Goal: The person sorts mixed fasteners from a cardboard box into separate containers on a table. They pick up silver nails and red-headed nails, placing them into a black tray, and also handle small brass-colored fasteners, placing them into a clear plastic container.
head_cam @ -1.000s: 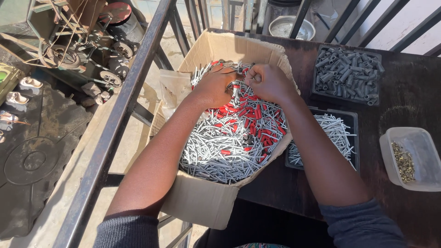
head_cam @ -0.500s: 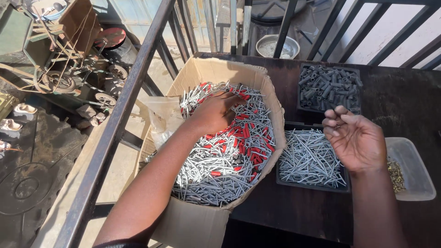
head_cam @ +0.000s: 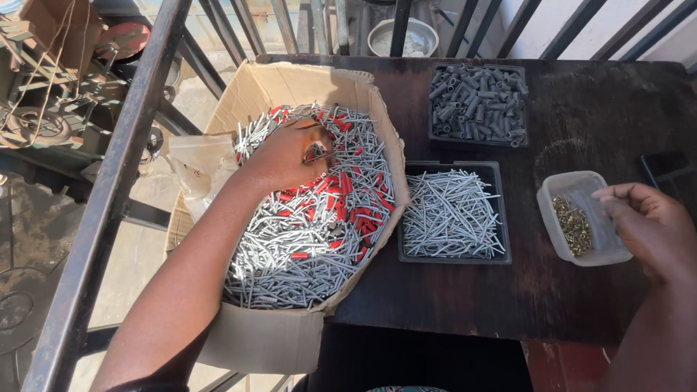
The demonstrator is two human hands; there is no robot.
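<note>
Since the earlier frame, the right hand (head_cam: 646, 225) had swung away from the black tray of silver nails (head_cam: 451, 212) toward 3 o'clock, arriving over the clear plastic tub (head_cam: 581, 218) of small brass pieces (head_cam: 572, 223); the left hand (head_cam: 287, 156) had remained in the cardboard box (head_cam: 290, 83). Left-hand fingers (head_cam: 314, 149) were curled and partly closed, tips pressed into the heap of silver nails and red plugs (head_cam: 319, 218); a few pieces appeared pinched beneath them, though the grip itself could not be told for certain. Right-hand fingers (head_cam: 617, 194) were loosely bent, held together above the tub's 3 o'clock edge; whether they held anything could not be told. The box stood at the 9 o'clock edge of the dark wooden table (head_cam: 595, 116), overhanging it. A second black tray of grey sleeves (head_cam: 475, 105) lay at 12 o'clock from the nail tray.
</note>
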